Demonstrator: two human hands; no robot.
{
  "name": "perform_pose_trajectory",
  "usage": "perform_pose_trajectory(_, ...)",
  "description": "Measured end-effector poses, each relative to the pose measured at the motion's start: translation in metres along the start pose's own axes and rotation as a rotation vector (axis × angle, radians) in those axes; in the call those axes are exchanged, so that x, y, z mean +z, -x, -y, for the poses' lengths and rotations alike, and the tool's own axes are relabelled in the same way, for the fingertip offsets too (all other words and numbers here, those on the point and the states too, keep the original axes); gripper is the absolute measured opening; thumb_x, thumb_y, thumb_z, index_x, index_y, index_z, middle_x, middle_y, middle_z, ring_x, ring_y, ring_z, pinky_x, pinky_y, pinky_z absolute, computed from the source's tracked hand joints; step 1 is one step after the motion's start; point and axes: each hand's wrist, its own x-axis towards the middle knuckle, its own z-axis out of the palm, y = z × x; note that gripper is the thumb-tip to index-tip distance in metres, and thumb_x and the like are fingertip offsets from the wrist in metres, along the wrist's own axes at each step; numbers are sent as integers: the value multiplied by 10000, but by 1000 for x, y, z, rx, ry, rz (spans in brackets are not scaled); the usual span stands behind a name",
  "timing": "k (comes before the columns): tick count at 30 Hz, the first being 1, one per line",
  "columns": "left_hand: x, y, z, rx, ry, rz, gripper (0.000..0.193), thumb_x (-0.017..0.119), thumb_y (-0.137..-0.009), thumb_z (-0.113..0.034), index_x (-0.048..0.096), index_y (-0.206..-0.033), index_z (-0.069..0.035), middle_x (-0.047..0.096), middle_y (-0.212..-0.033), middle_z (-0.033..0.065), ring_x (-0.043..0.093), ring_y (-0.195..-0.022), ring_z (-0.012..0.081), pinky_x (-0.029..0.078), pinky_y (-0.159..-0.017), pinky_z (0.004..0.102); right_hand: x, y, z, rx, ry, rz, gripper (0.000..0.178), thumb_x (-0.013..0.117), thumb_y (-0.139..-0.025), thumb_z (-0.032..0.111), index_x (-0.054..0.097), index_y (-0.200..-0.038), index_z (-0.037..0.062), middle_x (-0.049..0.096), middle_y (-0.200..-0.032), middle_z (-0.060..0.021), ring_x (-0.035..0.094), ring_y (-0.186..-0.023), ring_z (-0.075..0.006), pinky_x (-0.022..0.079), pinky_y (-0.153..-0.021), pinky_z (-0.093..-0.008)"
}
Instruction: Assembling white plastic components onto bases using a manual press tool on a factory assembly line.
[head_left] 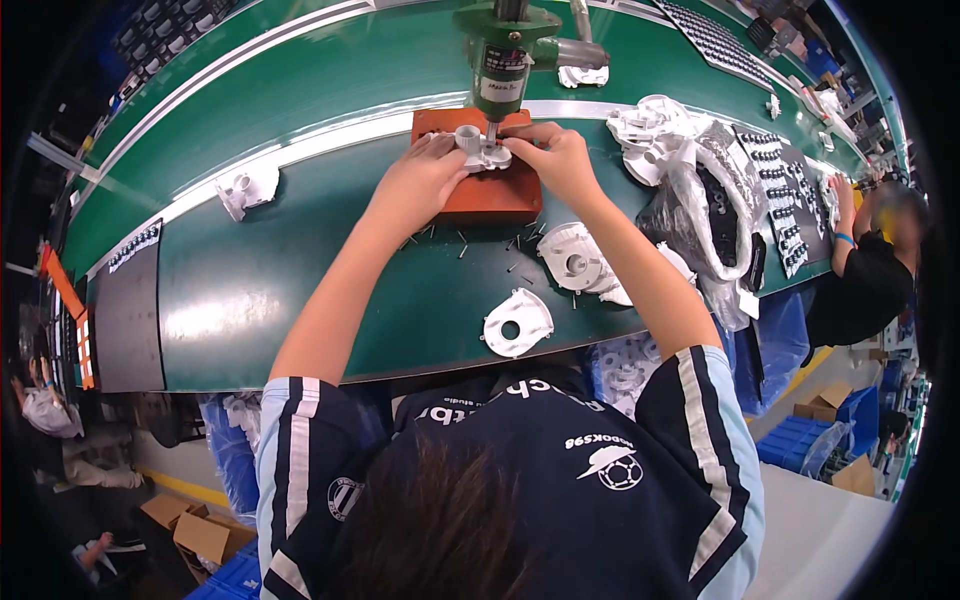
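Shirt (540,480), navy, short-sleeved; sleeves (668,412) with white stripes (703,412), light-blue outer panels (741,440); white football emblem (620,472); round badge (343,497); white lettering (530,388).

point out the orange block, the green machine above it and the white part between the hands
Orange block (490,197): head view, on its bare near side
Green machine (500,62): head view, on its upright body
White part (486,159): head view, on its lower portion

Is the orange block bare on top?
No, a white part sits over the orange block, between the left hand and right hand.
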Motion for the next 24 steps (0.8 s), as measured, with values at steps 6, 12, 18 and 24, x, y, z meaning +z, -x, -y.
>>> perform_pose_trajectory(6, -1, 0, 1, 28, 16, 12, 129, 593, -816, -104, 547, -878, -1, 556, -1125, 154, 513, -1074, 347, 427, -917, 423, -1, -2, 2, 45, -14, 28, 236, 651, -762, 217, 709, -918, 49, 672, -870, -137, 607, -805, -215, 473, -750, -309)
perform_pose_trajectory(12, 2, 1, 4, 27, 88, -18, 119, 591, -821, -108, 555, -876, -8, 542, -1172, 146, 489, -1127, 347, 409, -972, 419, -3, -1, 0, 64, -21, 23, 235, 652, -764, 206, 707, -933, 52, 676, -880, -129, 602, -823, -205, 475, -755, -305)
perform_pose_trajectory(18, -1, 1, 10, -8, 86, 117, 186, 594, -833, -142, 518, -818, 27, 552, -1157, 176, 490, -1126, 348, 404, -972, 417, -1, 0, -3, -3, -8, -5, 224, 652, -767, 204, 708, -919, 49, 683, -877, -104, 600, -853, -210, 478, -770, -308)
perform_pose_trajectory(24, 6, 9, -2, -10, -24, 30, 297, 609, -829, -271, 547, -900, 10, 512, -1238, 197, 460, -1178, 364, 365, -1011, 423, 9, -5, -16, -42, 40, 31, 208, 658, -761, 203, 711, -884, 44, 682, -868, -97, 600, -852, -230, 484, -760, -321)
